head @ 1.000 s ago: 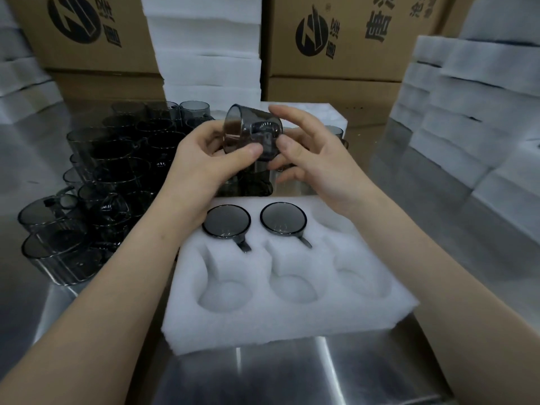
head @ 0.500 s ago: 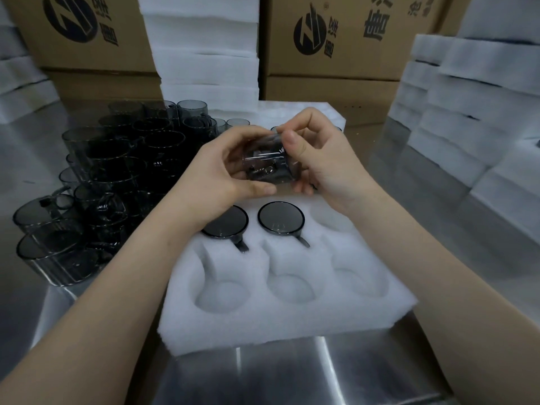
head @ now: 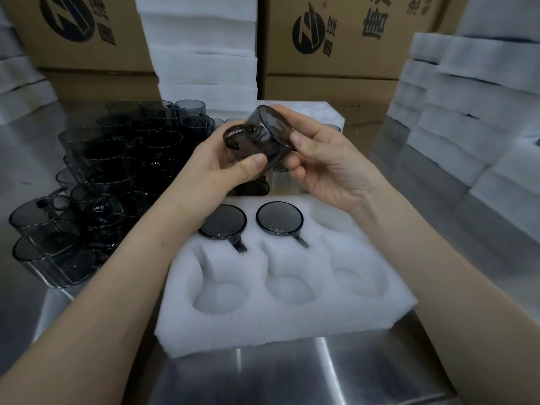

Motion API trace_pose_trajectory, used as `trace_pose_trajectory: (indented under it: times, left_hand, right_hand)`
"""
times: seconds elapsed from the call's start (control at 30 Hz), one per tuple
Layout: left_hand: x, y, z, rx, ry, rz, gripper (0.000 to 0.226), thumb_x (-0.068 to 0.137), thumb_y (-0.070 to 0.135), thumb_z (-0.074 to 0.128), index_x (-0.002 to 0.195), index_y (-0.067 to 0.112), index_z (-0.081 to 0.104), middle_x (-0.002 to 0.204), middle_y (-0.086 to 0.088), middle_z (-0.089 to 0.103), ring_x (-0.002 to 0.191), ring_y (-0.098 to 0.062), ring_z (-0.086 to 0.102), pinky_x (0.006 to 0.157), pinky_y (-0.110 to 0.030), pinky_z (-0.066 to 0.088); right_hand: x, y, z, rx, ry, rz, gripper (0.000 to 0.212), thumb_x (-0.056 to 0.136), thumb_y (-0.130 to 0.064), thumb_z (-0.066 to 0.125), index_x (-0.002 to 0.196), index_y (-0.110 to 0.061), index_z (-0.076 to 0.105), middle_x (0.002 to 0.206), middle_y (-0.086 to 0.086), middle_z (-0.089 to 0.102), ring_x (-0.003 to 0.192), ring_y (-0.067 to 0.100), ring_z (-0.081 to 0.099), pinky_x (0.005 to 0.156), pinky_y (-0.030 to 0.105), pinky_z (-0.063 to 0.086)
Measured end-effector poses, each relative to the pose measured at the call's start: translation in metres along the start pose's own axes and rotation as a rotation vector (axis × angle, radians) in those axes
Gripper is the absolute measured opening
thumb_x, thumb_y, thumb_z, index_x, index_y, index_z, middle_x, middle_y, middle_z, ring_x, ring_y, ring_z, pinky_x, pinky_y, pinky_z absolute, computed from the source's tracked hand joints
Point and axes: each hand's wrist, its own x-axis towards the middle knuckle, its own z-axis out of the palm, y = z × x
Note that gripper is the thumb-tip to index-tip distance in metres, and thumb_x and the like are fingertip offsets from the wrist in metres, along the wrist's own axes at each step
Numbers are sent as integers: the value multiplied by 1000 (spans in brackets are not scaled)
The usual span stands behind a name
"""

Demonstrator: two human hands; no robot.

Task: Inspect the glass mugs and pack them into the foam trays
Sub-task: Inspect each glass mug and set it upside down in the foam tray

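Hands (head: 216, 175) around tilted mug (head: 271, 133)

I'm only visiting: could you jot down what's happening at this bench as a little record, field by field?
Held item: glass mug, smoky, tilted, above the tray
Left hand: grips the mug, thumb on its side
Right hand: holds the mug's other side
Foam tray: six pockets, two rows of three
Packed: left mug and middle mug, far row
Empty pockets: four
Waiting: loose mugs, clustered left of the tray
Surface: steel table
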Motion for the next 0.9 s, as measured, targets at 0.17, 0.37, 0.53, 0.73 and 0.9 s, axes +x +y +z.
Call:
trace_pose_trajectory:
  times: [0.17,0.37,0.53,0.73,0.9]
  left_hand:
    - [1,-1,0,46,-34,-3,47,79,11,63,124,8,50,110,-4,62,105,-13,61,96,-35,53]
    - [4,-7,3,159,-95,27,55,83,-11,65,128,14,47,114,7,59,97,6,62,82,-15,50]
    - [4,-9,4,193,-81,21,86,83,-18,60,148,25,24,139,2,47,116,7,55,89,-15,47]
    - [2,-7,2,457,-43,14,111,74,10,82,155,25,9,157,11,25,134,14,29,112,-13,26]
    - [1,-2,8,605,21,57,105,67,28,84,153,25,24,113,40,43,100,25,46,89,6,29]
  right_hand:
    - [0,3,6,-198,144,-57,36,76,-14,67,111,-14,58,89,5,60,44,9,52,37,18,40]
    - [4,10,11,-523,371,-202,21,100,-26,53,82,-16,48,59,-2,62,30,14,45,30,15,27]
    - [5,9,12,-497,370,-130,27,100,-38,50,83,-17,44,66,3,62,39,23,55,34,23,39]
    - [6,14,15,-559,266,-66,27,78,-29,69,94,-20,49,90,3,58,65,15,62,53,31,52]
    - [5,18,19,-736,202,-42,48,72,-29,73,114,-28,50,109,1,65,86,9,68,71,28,55]
